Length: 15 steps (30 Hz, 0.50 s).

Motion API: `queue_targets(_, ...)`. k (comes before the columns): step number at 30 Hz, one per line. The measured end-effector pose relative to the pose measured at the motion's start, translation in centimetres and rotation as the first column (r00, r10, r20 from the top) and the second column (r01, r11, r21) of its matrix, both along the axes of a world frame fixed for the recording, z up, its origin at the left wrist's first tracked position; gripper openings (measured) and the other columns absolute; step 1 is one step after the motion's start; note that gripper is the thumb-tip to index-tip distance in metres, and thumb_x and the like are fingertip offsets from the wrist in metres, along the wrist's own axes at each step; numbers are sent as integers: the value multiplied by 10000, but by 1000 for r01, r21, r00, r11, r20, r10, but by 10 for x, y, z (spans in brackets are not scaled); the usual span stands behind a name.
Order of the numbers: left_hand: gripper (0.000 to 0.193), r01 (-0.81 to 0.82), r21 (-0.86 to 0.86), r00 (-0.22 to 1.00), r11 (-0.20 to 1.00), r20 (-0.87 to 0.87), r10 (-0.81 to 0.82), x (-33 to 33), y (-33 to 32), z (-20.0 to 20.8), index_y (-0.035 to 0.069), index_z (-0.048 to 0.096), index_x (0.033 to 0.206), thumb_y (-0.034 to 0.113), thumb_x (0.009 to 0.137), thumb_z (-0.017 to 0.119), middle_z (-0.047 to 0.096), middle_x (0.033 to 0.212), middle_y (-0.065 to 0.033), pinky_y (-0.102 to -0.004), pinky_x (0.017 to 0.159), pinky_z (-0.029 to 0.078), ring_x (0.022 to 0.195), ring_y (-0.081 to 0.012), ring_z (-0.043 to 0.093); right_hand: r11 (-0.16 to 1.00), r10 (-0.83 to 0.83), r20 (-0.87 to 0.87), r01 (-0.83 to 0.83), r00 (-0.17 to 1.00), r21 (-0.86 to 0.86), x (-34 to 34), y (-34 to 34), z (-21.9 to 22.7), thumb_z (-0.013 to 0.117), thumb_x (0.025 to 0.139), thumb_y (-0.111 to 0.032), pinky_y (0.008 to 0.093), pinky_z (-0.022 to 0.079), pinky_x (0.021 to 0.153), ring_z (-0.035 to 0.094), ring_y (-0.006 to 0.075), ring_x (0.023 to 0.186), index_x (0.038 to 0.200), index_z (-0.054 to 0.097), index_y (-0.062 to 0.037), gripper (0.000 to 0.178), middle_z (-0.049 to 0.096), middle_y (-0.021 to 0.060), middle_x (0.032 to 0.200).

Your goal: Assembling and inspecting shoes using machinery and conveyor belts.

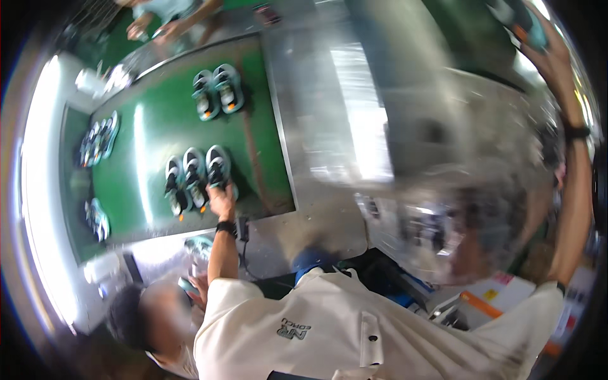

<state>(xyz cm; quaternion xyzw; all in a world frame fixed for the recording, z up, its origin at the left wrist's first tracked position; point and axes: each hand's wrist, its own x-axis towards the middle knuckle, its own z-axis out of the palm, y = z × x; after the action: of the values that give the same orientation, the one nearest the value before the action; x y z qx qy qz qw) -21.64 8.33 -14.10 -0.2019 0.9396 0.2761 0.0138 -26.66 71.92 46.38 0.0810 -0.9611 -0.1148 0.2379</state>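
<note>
My left hand (221, 201) is closed on the heel end of a black, white and teal sneaker (217, 163) on the green conveyor belt (158, 126). Two similar sneakers (192, 168) stand close against its left side, with orange tabs at their near ends. My right arm stretches far to the upper right. There, my right hand (552, 56) has its fingers around a teal and dark sneaker (535, 30), partly cut off by the dark picture rim. Farther up the belt stands another pair of sneakers (216, 90).
More sneakers (100, 139) stand at the belt's left side. A metal ledge (294, 126) borders the belt on the right. Beyond it is a blurred, shiny, see-through surface (437, 209). One co-worker's hands (166, 30) show at upper left; another person (158, 323) is at lower left. Boxes (497, 291) lie lower right.
</note>
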Motion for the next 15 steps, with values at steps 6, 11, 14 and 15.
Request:
queue_targets(6, 758, 242, -201, 941, 949, -190, -280, -8, -12, 14, -119, 408, 1323, 379, 829, 693, 459, 1316, -321, -449, 1030, 369, 1212, -449, 451, 953, -19, -323, -80, 946, -293, 47, -27, 24, 695, 791, -129, 267, 533, 574, 650, 143, 679, 1020, 664, 62, 300, 671, 94, 792)
queue_targets(11, 401, 653, 429, 752, 624, -273, -599, 56, 138, 193, -97, 554, 1184, 155, 891, 661, 595, 1156, -196, -376, 934, 450, 1065, -274, 574, 505, -221, -288, -143, 932, -851, 159, -17, 34, 690, 807, -153, 277, 568, 561, 659, 164, 770, 1087, 622, 65, 361, 647, 93, 865)
queue_targets(14, 419, 308, 947, 419, -87, -218, -881, 124, 236, 314, -51, 537, 1267, 190, 937, 627, 573, 1263, -180, -362, 940, 480, 1156, -237, 565, 315, -303, -316, -218, 899, -924, 231, -27, 22, 710, 816, -185, 310, 589, 610, 660, 179, 826, 1111, 609, 69, 402, 643, 97, 923)
queue_targets(15, 527, 233, 938, 353, -256, -327, -877, 149, 269, 341, -28, 463, 1339, 262, 931, 629, 556, 1293, -200, -386, 909, 494, 1158, -290, 571, 297, -344, -357, -260, 869, -919, 256, -21, 6, 721, 816, -194, 317, 594, 616, 662, 184, 816, 1108, 611, 71, 410, 641, 103, 915)
